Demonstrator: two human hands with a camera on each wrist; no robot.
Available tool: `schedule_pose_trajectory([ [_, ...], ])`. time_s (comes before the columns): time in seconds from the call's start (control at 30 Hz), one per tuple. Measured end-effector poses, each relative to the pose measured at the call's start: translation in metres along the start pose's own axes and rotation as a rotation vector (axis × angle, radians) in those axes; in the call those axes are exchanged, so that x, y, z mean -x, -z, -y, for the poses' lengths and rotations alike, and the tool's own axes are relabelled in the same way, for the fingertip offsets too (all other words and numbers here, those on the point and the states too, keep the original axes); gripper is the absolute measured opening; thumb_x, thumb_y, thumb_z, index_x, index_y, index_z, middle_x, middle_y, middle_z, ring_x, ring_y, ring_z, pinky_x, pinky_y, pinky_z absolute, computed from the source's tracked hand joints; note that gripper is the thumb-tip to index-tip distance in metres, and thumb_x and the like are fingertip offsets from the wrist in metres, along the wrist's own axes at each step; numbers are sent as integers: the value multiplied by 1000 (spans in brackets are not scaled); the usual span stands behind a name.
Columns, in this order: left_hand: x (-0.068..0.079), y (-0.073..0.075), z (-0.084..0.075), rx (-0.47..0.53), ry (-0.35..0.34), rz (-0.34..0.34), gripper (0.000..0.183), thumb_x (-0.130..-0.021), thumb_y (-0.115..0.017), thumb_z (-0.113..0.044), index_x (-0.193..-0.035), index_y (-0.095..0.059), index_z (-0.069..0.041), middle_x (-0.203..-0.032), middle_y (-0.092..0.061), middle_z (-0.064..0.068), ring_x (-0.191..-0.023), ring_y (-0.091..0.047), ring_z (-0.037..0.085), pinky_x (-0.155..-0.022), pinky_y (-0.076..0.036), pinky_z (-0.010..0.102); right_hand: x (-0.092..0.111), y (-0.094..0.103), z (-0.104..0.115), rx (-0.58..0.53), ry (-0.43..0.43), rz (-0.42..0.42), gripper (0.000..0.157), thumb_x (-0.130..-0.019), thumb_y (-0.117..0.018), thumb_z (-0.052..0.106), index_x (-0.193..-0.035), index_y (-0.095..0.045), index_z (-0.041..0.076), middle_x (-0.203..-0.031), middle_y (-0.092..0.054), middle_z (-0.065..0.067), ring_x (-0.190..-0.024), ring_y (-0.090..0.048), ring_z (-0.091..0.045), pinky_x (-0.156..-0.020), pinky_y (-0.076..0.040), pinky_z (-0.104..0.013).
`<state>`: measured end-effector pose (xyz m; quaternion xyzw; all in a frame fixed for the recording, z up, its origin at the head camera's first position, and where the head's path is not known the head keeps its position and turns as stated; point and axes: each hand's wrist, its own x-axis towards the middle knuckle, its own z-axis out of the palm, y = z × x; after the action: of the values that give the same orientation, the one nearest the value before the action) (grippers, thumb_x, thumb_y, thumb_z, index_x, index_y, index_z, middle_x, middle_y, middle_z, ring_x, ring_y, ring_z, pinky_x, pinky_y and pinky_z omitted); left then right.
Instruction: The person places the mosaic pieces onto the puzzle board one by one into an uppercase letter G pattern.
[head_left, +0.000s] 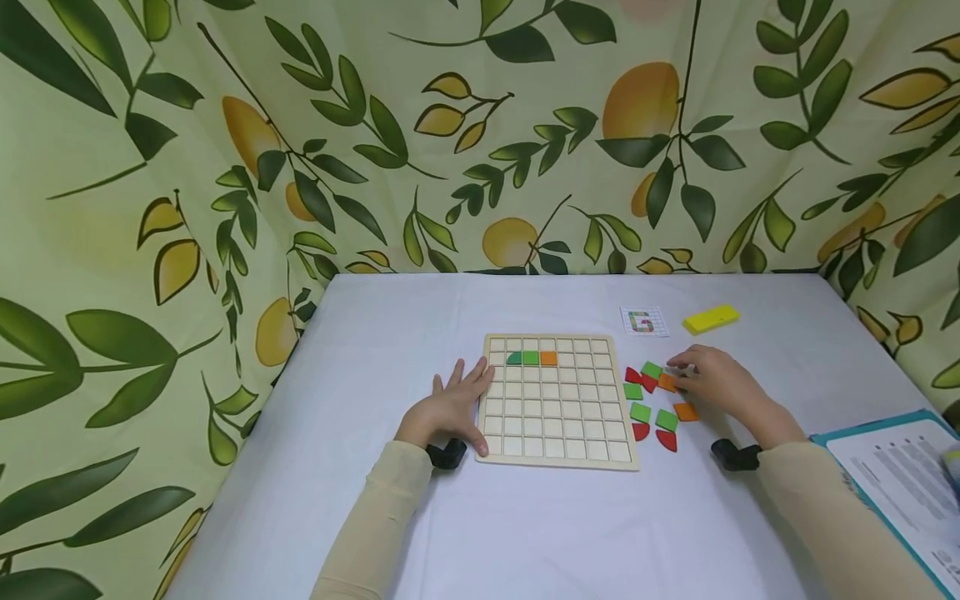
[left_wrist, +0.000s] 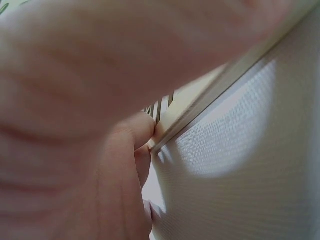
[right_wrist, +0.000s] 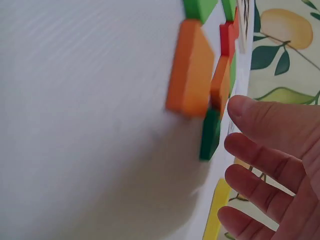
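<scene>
A wooden grid board [head_left: 572,408] lies on the table, with a dark green rounded piece [head_left: 514,358], a green square [head_left: 531,357] and an orange square [head_left: 549,358] side by side in its second row. My left hand [head_left: 447,410] rests along the board's left edge, fingers spread and thumb near the lower corner. Over the loose pieces to the right hovers my right hand [head_left: 716,381], its fingertips close to an orange square [head_left: 667,382]. In the right wrist view the fingers are relaxed with nothing between them, near a dark green piece [right_wrist: 210,134].
Several red, green and orange pieces, among them a red one [head_left: 667,440], lie scattered right of the board. Behind them are a pattern card [head_left: 644,322] and a yellow block [head_left: 711,319]. A teal-edged folder with a printed sheet [head_left: 900,475] sits at the right.
</scene>
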<state>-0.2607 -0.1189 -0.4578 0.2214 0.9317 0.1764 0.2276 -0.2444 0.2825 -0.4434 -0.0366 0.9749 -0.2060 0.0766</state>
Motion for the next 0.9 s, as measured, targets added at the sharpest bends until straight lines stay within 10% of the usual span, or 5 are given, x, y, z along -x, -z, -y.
schedule_pose_trajectory([
  [0.9, 3, 3, -1, 0, -24, -1, 138, -42, -89, -45, -150, -6, -20, -155, 9, -4, -138, 16, 30, -103, 8, 62, 14, -2, -11, 149, -78, 14, 37, -75, -76, 14, -103, -64, -5, -83, -60, -14, -77, -53, -28, -73, -50, -45],
])
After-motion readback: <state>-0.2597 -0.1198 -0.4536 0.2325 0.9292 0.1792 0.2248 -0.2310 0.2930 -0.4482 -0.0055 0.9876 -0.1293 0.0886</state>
